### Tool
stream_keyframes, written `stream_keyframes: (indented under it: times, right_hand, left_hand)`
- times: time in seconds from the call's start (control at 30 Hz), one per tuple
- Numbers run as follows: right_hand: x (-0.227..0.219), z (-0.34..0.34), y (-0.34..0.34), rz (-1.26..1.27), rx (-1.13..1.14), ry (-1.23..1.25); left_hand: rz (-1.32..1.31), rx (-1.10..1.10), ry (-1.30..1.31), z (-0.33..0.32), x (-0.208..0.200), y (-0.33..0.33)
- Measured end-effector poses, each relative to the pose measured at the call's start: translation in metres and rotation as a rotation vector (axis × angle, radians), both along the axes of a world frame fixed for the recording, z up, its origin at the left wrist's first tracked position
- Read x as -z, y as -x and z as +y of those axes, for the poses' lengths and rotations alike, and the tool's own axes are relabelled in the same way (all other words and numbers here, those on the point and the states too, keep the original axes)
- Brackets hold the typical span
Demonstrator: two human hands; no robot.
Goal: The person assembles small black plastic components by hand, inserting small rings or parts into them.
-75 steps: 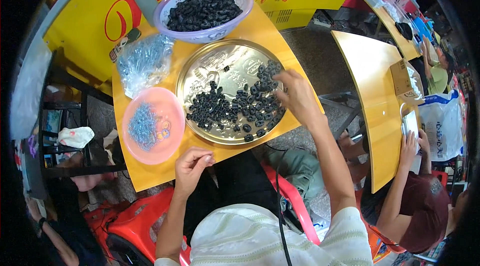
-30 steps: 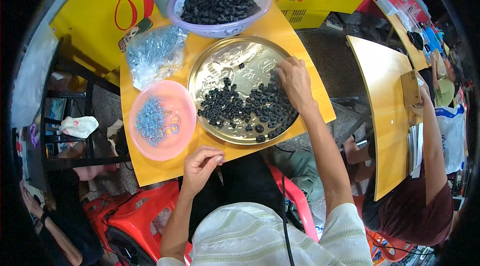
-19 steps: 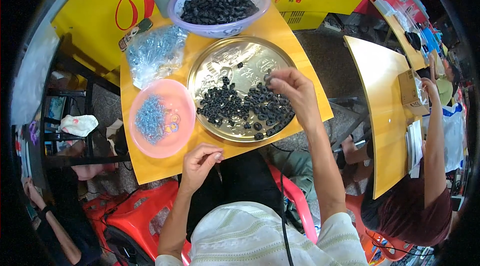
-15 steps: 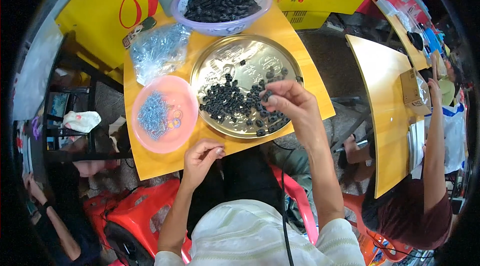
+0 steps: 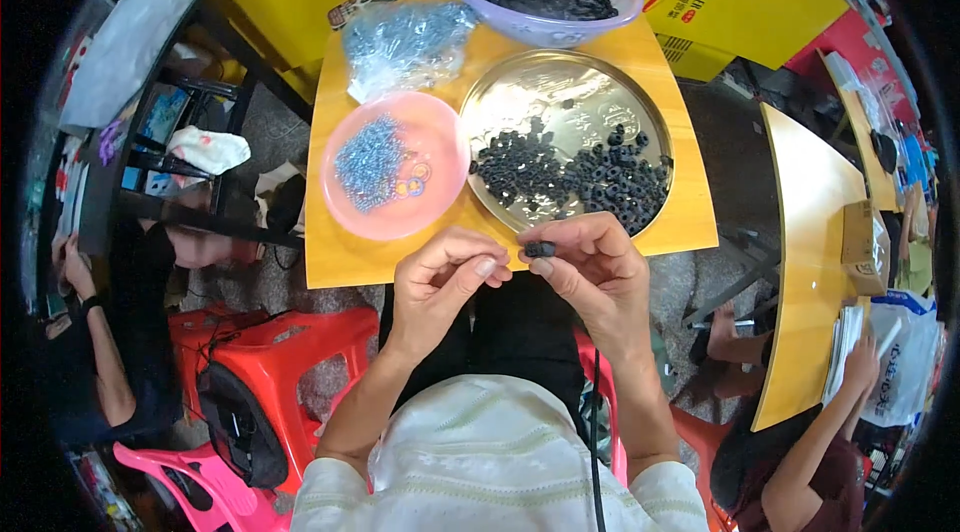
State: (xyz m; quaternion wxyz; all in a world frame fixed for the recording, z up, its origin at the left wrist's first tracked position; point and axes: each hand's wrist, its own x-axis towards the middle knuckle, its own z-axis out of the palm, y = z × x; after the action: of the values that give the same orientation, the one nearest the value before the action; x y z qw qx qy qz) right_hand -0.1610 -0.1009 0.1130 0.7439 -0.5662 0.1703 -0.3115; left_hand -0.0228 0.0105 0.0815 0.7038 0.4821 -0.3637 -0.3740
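Your right hand (image 5: 600,267) pinches a black piece (image 5: 540,249) between thumb and finger, near your left hand (image 5: 440,287), probably so both can reach it. Your left fingertips nearly meet; whether they hold anything, I cannot tell. The rimmed tray (image 5: 600,85) corrals the loose pieces (image 5: 618,190).

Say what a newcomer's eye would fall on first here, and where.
Probably the round golden tray, holding small black pieces, on the yellow table. Left of it sits a pink bowl of bluish pieces. By the table's near edge, the right hand pinches a dark piece beside the left hand.
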Motion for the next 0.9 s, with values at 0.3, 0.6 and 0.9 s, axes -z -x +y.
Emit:
stream_keyframes:
  times: [0.3, 0.6, 0.9]
  right_hand:
    - [0.009, 0.007, -0.003, 0.045, -0.076, -0.098]
    - [0.029, 0.023, -0.017, 0.027, -0.069, -0.092]
    - [0.03, 0.024, -0.027, 0.19, -0.067, -0.188]
  left_hand:
    - [-0.097, -0.063, -0.003, 0.016, -0.012, 0.003]
    - [0.14, -0.011, -0.224, 0.025, 0.003, 0.005]
    - [0.184, 0.001, -0.242, 0.029, 0.01, -0.013]
